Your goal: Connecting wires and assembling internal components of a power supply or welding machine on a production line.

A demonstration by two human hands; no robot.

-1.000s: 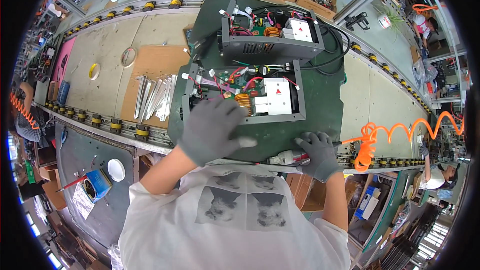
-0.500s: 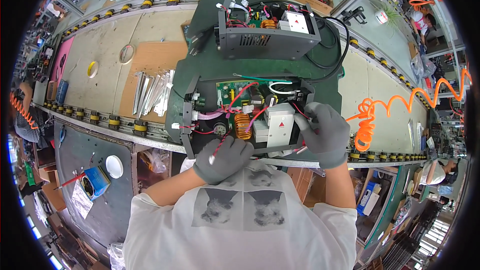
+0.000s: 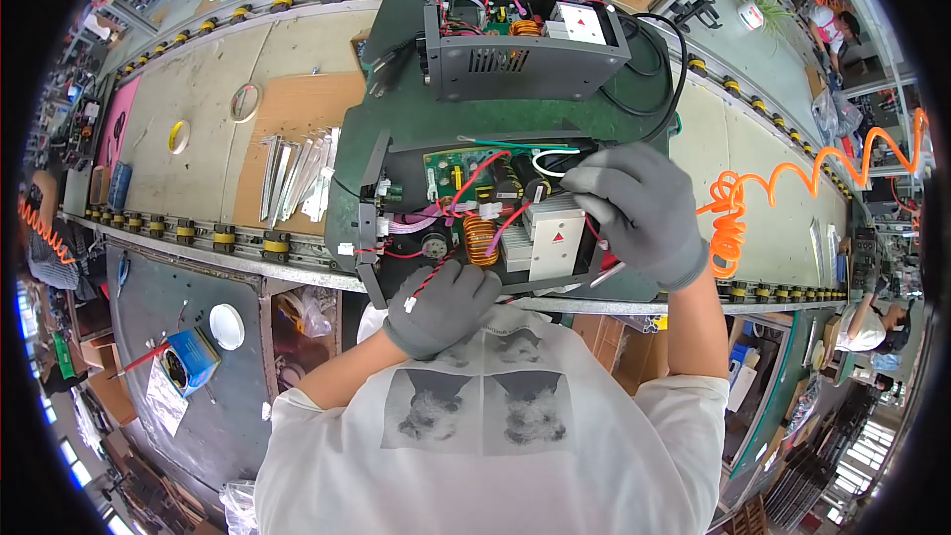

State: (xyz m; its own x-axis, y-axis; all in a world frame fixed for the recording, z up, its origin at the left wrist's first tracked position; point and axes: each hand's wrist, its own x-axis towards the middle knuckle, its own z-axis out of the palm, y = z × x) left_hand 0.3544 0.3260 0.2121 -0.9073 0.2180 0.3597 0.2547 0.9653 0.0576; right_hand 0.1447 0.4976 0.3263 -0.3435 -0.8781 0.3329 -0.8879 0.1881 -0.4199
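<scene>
An open dark metal chassis [image 3: 369, 256] lies in front of me, with a green circuit board [image 3: 433, 178], a copper-wound coil [image 3: 480, 241] and a silver heat sink [image 3: 557, 246] inside. My left hand [image 3: 444, 307], grey-gloved with curled fingers, rests at its near edge beside the coil. A red-and-black twisted wire [image 3: 432, 275] with a white plug lies across that hand; what its fingertips hold is hidden. My right hand [image 3: 639, 213], also gloved, reaches over the chassis's right end. Its fingers bend together by a white wire [image 3: 548, 160]; their grip is hidden.
A second filled chassis [image 3: 525, 69] stands behind on the green board [image 3: 396, 139], its black cable [image 3: 684, 69] looping right. Metal strips [image 3: 292, 178] lie on cardboard at left. A coiled orange hose [image 3: 728, 228] hangs at right. Rollers [image 3: 225, 236] line the bench.
My right hand has moved up and farther over the chassis's right end, covering the cable ends there. My left hand has stayed nearly in place.
</scene>
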